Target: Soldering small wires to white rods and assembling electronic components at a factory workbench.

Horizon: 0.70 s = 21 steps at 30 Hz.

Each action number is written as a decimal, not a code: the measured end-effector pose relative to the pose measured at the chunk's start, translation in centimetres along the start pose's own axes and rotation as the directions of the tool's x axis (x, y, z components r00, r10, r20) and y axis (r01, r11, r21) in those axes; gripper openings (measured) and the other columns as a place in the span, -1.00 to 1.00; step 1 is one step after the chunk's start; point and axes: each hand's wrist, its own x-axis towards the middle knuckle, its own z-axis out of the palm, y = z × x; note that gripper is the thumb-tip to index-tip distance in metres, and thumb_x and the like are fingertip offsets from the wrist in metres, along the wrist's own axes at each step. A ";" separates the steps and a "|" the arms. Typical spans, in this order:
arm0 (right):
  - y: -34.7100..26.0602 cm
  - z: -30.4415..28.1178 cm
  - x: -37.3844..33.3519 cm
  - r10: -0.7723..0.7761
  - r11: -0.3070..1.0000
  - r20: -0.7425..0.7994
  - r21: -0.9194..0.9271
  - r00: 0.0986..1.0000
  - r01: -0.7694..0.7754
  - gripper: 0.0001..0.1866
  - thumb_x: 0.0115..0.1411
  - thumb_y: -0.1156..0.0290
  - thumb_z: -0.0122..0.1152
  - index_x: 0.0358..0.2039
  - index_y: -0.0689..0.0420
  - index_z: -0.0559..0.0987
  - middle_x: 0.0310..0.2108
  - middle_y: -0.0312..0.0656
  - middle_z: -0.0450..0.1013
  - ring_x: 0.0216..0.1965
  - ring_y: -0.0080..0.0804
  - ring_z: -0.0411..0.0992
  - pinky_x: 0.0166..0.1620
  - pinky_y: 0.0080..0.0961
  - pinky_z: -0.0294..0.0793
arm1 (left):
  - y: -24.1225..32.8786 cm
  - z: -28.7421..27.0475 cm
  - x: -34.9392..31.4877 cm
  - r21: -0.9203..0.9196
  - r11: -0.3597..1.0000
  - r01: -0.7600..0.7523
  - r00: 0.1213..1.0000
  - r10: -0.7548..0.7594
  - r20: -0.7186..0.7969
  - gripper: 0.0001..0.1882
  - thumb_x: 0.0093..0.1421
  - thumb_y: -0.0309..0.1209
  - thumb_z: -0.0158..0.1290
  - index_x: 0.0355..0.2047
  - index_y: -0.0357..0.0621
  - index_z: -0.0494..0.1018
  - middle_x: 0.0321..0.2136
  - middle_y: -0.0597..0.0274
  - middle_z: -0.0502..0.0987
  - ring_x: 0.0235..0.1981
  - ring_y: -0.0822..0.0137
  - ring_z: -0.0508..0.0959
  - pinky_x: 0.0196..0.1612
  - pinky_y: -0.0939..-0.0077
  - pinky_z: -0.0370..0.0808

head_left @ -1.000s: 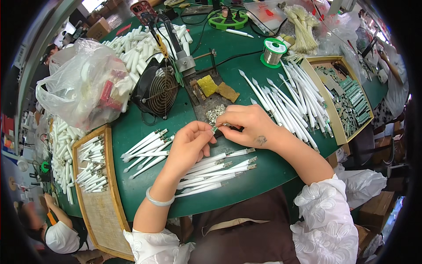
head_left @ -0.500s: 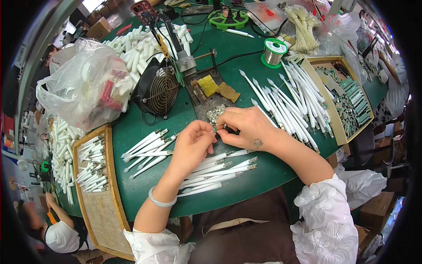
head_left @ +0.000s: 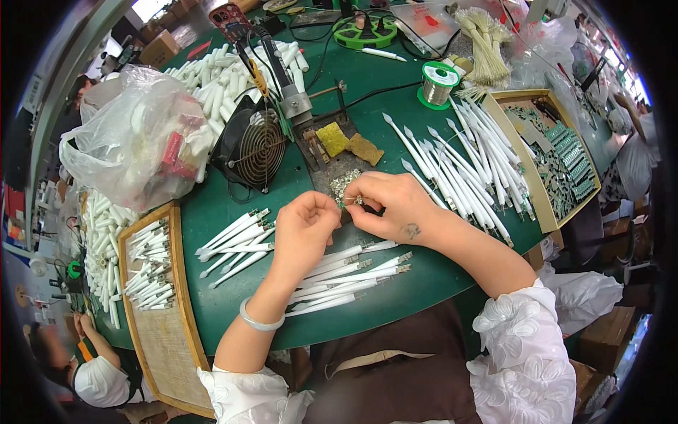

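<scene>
Over the middle of the green table my hands meet, fingertips almost touching. My left hand (head_left: 304,230) is closed in a pinch at a small green circuit board (head_left: 340,203), mostly covered by fingers. My right hand (head_left: 395,206) pinches a small metal part (head_left: 357,201), its exact kind hard to make out. Just beyond the fingertips lies a pile of tiny silvery parts (head_left: 340,185) on a dark metal plate. Below my hands white candle-shaped sticks (head_left: 332,288) with metal ends lie in a row; another group of white sticks (head_left: 236,240) rests left of my left hand.
A soldering stand (head_left: 295,102) with sponges and a round black fan (head_left: 256,145) stand beyond. At right are a solder wire spool (head_left: 439,85), more white sticks (head_left: 452,166) and a box (head_left: 549,225) of green boards. A wood-framed tray (head_left: 166,357) lies left; another person works beyond it.
My left hand has shifted slightly up and its fingers have curled in more. The right hand stays nearly in place, still pinching.
</scene>
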 end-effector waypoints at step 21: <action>0.3 1.2 0.9 0.219 0.965 -0.124 0.176 0.968 -0.195 -0.92 0.03 0.55 0.23 -0.49 0.27 0.50 -0.59 -0.24 0.40 -0.62 -0.63 0.31 -0.55 -0.68 0.29 | 1.5 -0.6 2.3 -0.021 1.000 -0.017 0.998 0.015 -0.059 -0.96 0.05 -0.57 0.01 -0.51 -0.30 0.44 -0.64 0.28 0.48 -0.71 0.60 0.36 -0.66 0.74 0.23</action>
